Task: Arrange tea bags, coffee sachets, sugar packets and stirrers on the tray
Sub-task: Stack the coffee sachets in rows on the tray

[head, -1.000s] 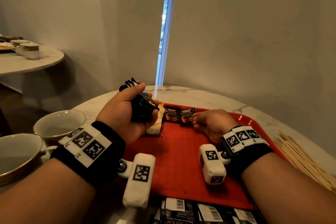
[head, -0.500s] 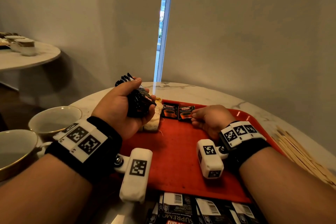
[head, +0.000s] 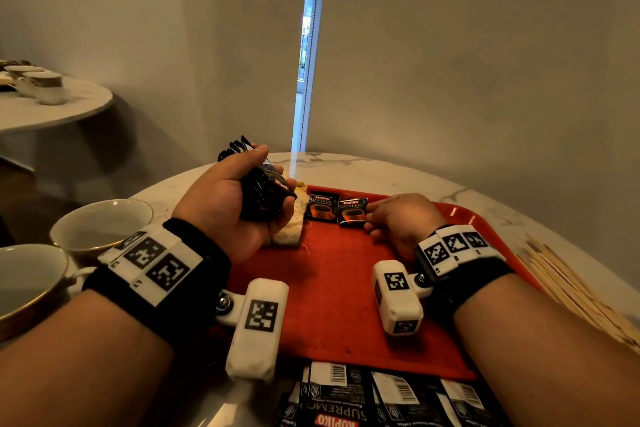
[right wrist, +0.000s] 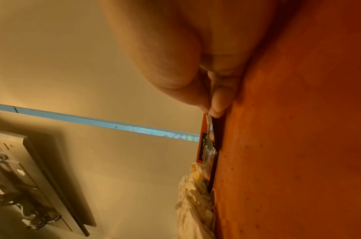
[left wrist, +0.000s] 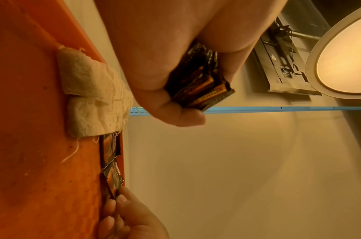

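My red tray [head: 332,305] anchors everything. My left hand [head: 232,204] grips a sachet stack [head: 265,196] above its far-left corner; my right hand [head: 398,218] pinches a sachet [head: 352,211] along its far rim. Light, slick foil: I'd pinch edges.

tea bags [head: 289,225] left of two sachets [head: 337,211] on tray [head: 332,288]

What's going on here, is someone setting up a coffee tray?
Yes. A person is laying coffee sachets along the far edge of a red tray. The left hand grips a stack of sachets above the tray, while the right hand pinches the second sachet into place beside the first sachet. Tea bags lie left of them. Wooden stirrers wait on the table, right of the tray.
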{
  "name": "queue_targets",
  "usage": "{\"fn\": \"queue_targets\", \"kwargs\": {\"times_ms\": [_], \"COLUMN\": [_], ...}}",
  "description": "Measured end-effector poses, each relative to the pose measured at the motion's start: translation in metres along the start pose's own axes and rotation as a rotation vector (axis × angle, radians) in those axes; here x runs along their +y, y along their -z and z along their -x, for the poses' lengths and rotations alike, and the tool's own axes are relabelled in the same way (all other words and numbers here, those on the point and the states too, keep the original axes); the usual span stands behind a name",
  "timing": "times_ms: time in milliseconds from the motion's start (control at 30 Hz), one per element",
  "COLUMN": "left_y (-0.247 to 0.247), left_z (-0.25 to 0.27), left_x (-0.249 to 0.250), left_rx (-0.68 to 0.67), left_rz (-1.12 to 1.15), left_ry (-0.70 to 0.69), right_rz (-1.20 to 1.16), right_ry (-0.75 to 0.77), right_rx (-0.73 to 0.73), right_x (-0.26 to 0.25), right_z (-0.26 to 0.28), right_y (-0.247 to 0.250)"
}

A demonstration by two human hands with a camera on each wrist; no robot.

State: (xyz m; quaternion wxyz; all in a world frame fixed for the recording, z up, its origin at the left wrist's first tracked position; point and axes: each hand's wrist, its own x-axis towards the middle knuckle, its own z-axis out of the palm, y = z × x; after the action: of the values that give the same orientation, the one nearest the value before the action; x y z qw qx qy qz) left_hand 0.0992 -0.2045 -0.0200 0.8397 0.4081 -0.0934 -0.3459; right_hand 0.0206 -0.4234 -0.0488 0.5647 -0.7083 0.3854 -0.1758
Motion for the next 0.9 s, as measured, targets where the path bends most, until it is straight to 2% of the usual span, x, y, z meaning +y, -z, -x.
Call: {"fn": "queue_targets", "kwargs": {"times_ms": [200,533,733,900], "left_y": [-0.0005,-0.0013,-0.0019,-0.0028], "left_z": [0.0000,0.0020,0.0022,0.0029], "left_x": [-0.0016,-0.0035,-0.0027,-0.0032], "left_rx": [-0.007,-0.039,-0.026,-0.049], "left_rz": [0.004,0.040,0.065,0.041], "left_ry": [-0.002,-0.047,-0.059,-0.030], "right_rz": [-0.047,0.122,0.135,0.096], "right_ry": [0.021,0.032,0.054,0.135], "right_rx": [-0.005,0.004,0.011,0.062], "right_x": [0.0026,0.0005,0.0013,0.0011], "right_z": [0.0000,0.0002,-0.0014,-0.0045], "right_y": [0.0016,0.0055,0.0065,0.0071]}}
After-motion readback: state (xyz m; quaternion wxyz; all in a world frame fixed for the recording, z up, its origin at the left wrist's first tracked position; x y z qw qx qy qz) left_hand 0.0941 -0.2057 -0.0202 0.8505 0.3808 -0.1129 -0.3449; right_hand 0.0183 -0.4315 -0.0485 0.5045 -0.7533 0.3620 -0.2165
